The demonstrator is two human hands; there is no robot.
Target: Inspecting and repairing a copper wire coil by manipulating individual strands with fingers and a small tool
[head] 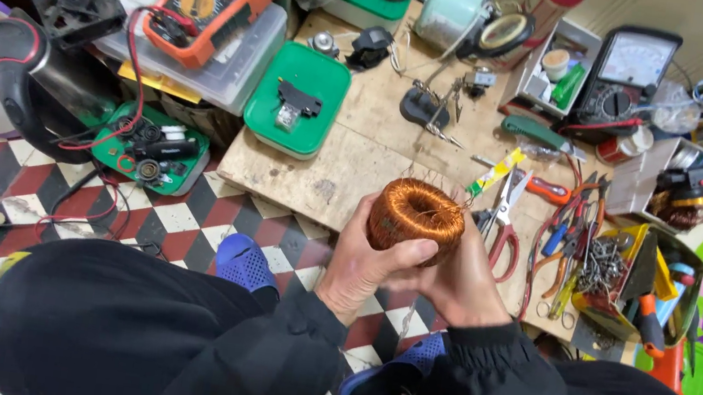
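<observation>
Above the wooden tabletop's (354, 180) near edge, both hands, left (360, 267) and right (458, 279), pinch a copper-wound ring-shaped coil (415, 218), steadying it upright for viewing

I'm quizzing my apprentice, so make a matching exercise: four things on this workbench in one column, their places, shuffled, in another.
Things:
1 copper coil
2 orange multimeter
3 red-handled scissors
4 green tray

Places:
A on a clear plastic box
B on the wooden board, right of the coil
C held in both hands
D on the board's left edge

Pairs: 1-C, 2-A, 3-B, 4-D
</observation>
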